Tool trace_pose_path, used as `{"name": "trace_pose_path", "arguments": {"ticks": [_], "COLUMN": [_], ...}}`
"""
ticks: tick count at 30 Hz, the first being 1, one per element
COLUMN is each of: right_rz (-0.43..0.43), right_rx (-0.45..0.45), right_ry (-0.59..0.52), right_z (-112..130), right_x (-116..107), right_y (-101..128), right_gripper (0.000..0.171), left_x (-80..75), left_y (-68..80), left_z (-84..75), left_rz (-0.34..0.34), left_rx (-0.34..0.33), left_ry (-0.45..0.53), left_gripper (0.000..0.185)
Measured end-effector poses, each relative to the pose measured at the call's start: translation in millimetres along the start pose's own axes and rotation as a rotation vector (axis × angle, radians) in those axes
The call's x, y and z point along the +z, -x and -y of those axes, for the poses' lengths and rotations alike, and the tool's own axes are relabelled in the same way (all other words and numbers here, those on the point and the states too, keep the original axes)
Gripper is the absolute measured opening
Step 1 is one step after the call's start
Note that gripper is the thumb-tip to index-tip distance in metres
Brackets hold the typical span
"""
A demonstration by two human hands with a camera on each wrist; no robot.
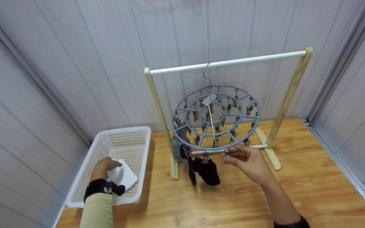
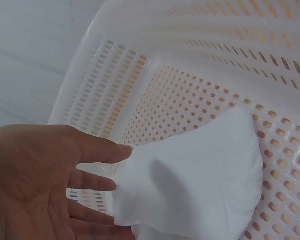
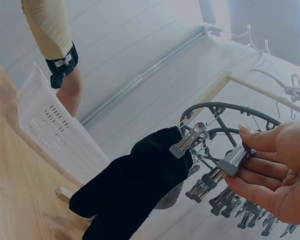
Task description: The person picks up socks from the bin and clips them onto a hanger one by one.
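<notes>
Thumb and fingers of the left hand [image 2: 55, 175] look spread and fairly straight to me, tips at the edge of the white cloth [image 2: 210, 165] down in the basket [image 1: 146, 148]. Not a proper grip, right?

Yeah, I'd call that touching, no pinch I can see, though the lower fingertips are partly hidden. The right hand [image 3: 287, 170] is definitely pinching: thumb and fingers on a metal clip [image 3: 235, 159].

How d'you reckon the cloth handles?

Light and soft, I'd guess. It'd probably flop if lifted by 1 corner, but nothing to break and not much slip. I'd grab the end nearest the thumb, all layers together. The clip's the opposite: small, stiff, likely springy, so hold it by the back end, away from the grey tips. That's how it's held now.

And looks?

Cloth's plain white, smooth, seems folded over, with a soft shadow across it and another bit of white underneath. Clip's shiny silver, same style as the bunch under the round hanger [image 1: 244, 116].

What's that dark thing beside it?

Black sock [image 3: 135, 175], by the look of it, hanging from its own clip. The hanger hooks over the rack's white rail [image 1: 252, 59], and the rack stands on the tabletop [image 1: 233, 202].
</notes>
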State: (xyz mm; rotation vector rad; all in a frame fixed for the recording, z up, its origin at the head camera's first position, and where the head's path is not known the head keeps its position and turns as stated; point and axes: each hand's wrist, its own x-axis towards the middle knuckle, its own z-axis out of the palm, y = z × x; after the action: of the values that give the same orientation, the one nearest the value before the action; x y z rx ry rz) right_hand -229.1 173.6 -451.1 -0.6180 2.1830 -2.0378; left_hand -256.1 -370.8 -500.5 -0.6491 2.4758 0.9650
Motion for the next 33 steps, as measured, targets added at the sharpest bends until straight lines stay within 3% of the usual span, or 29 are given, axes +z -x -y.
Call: {"name": "trace_pose_path", "arguments": {"ticks": [4, 8, 12, 19, 25, 29, 33], "right_rz": [0.001, 0.002, 0.006, 0.012, 0.018, 0.013, 0.006], "right_rx": [0.000, -0.005, 0.003, 0.015, 0.008, 0.013, 0.011], "right_ry": [-0.002, -0.001, -0.003, -0.003, -0.020, -0.018, -0.008], "right_z": [0, -1, -2, -2, -2, -1, -1], "right_x": [-1, -1, -1, -1, 0, 1, 1], "right_y": [0, -1, -1, 0, 0, 0, 0], "right_gripper": [0.028, 0.028, 0.029, 0.031, 0.029, 0.029, 0.029], "left_x": [3.2, 6.0, 7.3, 6.3, 1.5, 2.0, 2.2], "left_y": [3.2, 3.9, -0.4, -5.9, -9.3, -9.8, -10.3], "left_z": [-0.3, 1.6, 4.6, 7.1, 7.5, 7.7, 9.1], "left_rz": [-0.030, -0.074, -0.126, -0.118, -0.184, -0.202, -0.166], "left_rx": [-0.012, -0.003, 0.025, 0.015, 0.047, 0.024, 0.013], "left_ry": [0.082, 0.174, 0.198, 0.207, 0.065, 0.104, 0.147], "left_gripper": [0.073, 0.058, 0.043, 0.036, 0.041, 0.036, 0.036]}}
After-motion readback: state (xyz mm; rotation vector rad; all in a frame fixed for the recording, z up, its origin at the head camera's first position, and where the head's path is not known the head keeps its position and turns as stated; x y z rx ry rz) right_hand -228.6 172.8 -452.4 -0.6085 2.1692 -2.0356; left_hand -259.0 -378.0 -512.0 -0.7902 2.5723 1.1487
